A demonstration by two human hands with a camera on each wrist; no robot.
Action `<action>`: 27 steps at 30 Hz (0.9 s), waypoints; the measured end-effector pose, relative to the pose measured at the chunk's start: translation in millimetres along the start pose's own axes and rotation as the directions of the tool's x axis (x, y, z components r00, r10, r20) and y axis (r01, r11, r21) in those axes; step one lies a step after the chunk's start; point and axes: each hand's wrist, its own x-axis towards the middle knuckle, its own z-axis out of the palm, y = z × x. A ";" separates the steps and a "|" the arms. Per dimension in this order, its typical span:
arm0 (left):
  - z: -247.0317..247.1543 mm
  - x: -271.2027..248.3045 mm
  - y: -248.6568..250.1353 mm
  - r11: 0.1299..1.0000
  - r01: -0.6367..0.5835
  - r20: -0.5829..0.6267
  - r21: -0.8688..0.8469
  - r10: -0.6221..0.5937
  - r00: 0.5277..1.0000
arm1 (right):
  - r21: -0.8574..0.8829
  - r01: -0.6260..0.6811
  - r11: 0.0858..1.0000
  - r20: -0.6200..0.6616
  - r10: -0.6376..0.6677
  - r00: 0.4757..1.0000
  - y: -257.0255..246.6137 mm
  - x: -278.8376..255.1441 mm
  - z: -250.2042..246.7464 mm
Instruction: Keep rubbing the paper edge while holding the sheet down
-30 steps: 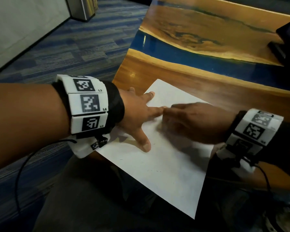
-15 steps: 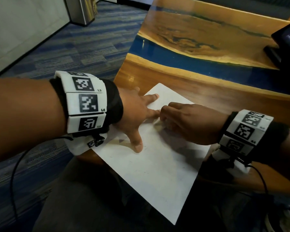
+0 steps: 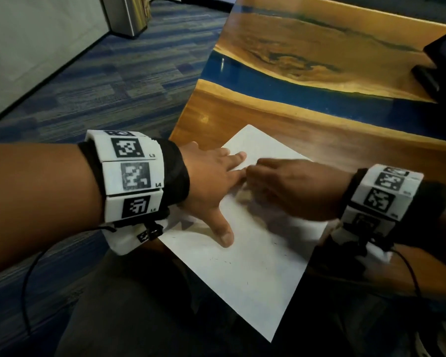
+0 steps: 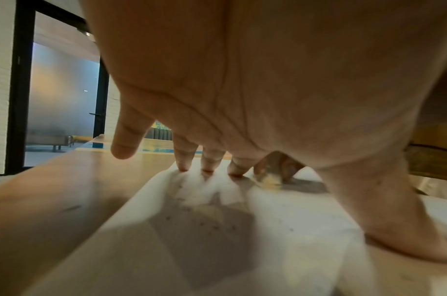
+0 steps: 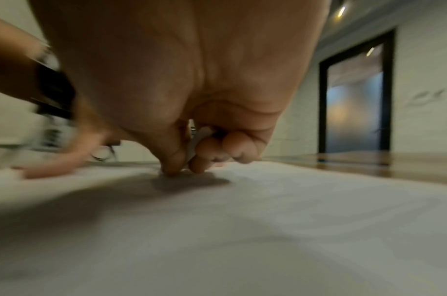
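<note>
The left wrist band [image 3: 131, 173] bears square code markers labelled L3, L4 and L5; nothing else is legible.

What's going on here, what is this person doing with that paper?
A person works on a white sheet of paper lying on a wooden table. The left hand is spread flat, its fingertips and thumb pressing the sheet down. The right hand is curled beside it and pinches a small pale object against the paper; it is too blurred to name. A dark device sits at the table's far right.
</note>
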 end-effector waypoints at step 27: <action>-0.5 3.5 -1.9 1.000 0.002 0.045 -0.011 -0.001 0.999 | 0.042 0.021 0.999 0.096 -0.025 0.995 6.2 3.9 -5.5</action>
